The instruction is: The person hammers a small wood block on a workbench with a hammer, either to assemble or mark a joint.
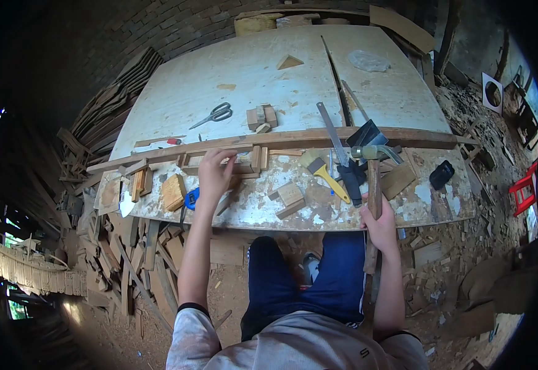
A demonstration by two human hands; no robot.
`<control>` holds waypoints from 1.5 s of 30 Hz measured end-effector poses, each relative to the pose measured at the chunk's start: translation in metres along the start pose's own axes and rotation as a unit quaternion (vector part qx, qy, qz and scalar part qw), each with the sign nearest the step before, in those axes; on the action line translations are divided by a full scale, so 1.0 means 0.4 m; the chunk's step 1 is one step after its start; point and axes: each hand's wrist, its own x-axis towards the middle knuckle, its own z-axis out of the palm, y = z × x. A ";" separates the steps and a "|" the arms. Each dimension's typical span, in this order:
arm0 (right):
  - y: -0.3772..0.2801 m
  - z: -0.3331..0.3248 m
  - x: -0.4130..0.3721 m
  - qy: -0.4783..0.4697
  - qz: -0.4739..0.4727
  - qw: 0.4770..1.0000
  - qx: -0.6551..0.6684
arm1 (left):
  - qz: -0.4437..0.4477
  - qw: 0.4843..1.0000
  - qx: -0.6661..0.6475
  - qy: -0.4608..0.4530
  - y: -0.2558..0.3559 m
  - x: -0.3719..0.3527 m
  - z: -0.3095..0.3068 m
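Note:
My right hand (380,227) is wrapped round the wooden handle of a hammer (374,191), its metal head up near the long wooden beam (293,138). My left hand (216,174) is over a small wooden frame (255,161) beside the beam, with thumb and fingers bent together; whatever may be between the fingertips is too small to make out. A blue tape measure (192,198) sits by my left wrist. Between my hands lie a joined wood piece (290,195) and a brush with a yellow handle (333,184).
Scissors (219,112), stacked wood blocks (261,117), a triangular block (289,61) and a plastic bag (369,60) lie beyond the beam. A metal ruler (332,131) and a black object (442,174) are at right. Scrap wood (152,259) covers the floor at left.

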 end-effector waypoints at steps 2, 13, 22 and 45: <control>-0.001 0.003 -0.002 -0.001 -0.003 1.000 0.007 | -0.024 0.997 0.045 -0.057 -0.049 0.006 0.006; -0.018 0.005 -0.007 -0.008 -0.002 1.000 -0.014 | -0.014 0.953 0.070 -0.293 -0.096 0.140 0.048; -0.017 0.005 -0.007 0.001 -0.016 1.000 -0.015 | -0.014 0.962 0.087 -0.258 -0.097 0.127 0.058; 0.002 -0.004 -0.006 0.004 -0.004 1.000 -0.007 | -0.044 0.939 0.077 -0.332 -0.095 0.159 0.050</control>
